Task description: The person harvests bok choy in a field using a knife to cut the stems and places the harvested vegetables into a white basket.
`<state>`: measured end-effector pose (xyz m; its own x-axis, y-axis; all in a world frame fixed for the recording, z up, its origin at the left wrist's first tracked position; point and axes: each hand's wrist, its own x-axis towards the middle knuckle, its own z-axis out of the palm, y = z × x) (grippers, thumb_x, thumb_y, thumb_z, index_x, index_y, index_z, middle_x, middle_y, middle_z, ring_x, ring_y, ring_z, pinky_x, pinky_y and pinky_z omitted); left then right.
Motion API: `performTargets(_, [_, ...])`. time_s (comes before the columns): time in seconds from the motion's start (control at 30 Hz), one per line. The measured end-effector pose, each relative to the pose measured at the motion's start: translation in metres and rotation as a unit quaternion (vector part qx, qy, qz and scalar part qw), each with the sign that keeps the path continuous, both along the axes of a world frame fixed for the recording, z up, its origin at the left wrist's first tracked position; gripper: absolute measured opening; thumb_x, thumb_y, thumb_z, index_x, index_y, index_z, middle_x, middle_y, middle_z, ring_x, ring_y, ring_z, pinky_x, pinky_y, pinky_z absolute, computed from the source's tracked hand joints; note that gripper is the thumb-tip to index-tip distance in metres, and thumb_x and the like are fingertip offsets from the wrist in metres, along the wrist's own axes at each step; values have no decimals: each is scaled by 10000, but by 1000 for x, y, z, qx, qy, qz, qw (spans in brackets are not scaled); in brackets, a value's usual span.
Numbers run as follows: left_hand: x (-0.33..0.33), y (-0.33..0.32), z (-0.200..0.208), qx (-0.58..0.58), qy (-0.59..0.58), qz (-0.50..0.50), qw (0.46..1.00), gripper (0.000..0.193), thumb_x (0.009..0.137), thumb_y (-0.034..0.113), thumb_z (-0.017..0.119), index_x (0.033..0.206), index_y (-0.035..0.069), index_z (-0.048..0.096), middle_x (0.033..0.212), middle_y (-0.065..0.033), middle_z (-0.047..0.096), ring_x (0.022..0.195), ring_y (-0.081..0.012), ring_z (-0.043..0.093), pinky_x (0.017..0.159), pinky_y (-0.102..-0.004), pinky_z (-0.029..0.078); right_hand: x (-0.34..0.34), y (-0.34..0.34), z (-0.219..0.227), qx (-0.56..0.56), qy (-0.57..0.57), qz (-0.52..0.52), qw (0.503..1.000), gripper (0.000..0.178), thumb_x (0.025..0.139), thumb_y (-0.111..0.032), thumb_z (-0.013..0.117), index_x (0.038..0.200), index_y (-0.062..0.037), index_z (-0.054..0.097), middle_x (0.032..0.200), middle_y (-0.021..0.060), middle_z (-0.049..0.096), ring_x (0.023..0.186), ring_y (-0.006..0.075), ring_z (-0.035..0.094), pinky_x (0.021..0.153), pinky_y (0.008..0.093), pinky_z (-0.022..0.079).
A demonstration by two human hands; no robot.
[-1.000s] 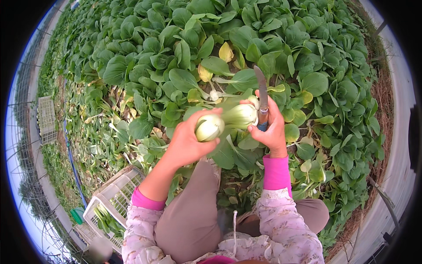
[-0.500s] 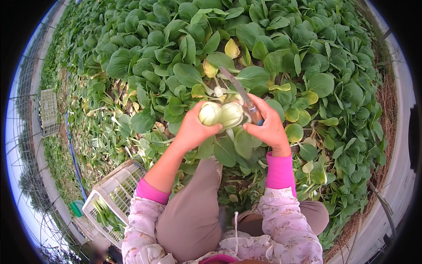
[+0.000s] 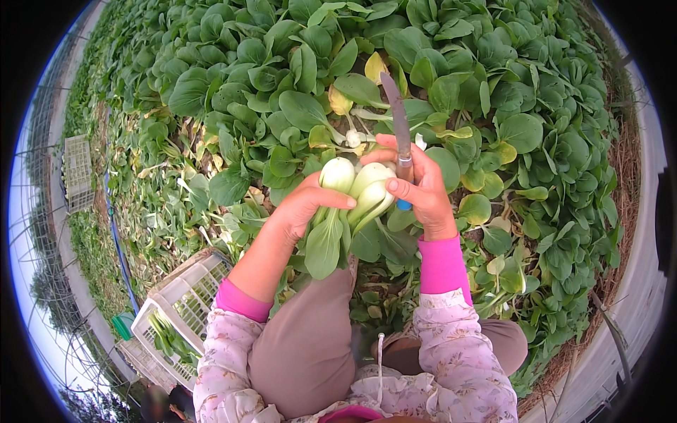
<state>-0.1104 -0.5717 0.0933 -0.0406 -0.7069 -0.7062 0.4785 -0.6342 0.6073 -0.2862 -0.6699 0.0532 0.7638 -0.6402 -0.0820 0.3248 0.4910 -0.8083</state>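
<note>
Left hand (image 3: 302, 206) clamped on pale-green, round-based leafy vegetable (image 3: 337, 175); right hand (image 3: 427, 189) clamped on brown-handled, grey-bladed knife (image 3: 401, 134). Second pale-green, thick-stemmed vegetable (image 3: 371, 189) between them.

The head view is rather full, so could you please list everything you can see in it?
Leafy plants: many, green, across the field
Yellow leaves: several, yellow, among the plants
Cut greens: at least two, pale green, in the hands
Knife: one, dark blade, in the right hand
Crates: at least three, off-white, left side
Hose: one, blue, left
Fence: one, grey, left rim
Path: one, grey, right edge
Left hand: one, bare, around cut greens
Right hand: one, bare, around the knife
Sleeves: two, pink, below the hands
Trousers: one pair, brown, lower middle
</note>
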Motion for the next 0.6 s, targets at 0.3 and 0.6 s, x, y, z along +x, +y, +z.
performTargets(0.3, [-13, -1, -12, -84, -1, 1, 996, 764, 650, 89, 664, 1346, -19, 367, 1291, -131, 478, 1194, -225, 455, 1032, -334, 309, 10, 15, -6, 42, 129, -105, 985, 637, 755, -40, 711, 1301, 32, 392, 957, 59, 622, 878, 100, 576, 736, 221, 467])
performTargets(0.6, [-34, 10, -44, -124, -23, -12, 992, 808, 653, 50, 692, 1367, 19, 317, 1267, -63, 462, 1142, -144, 456, 948, -285, 378, 9, 29, -18, -47, 206, -185, 960, 552, 791, -33, 678, 1278, 26, 423, 894, 35, 602, 825, 94, 564, 726, 220, 453])
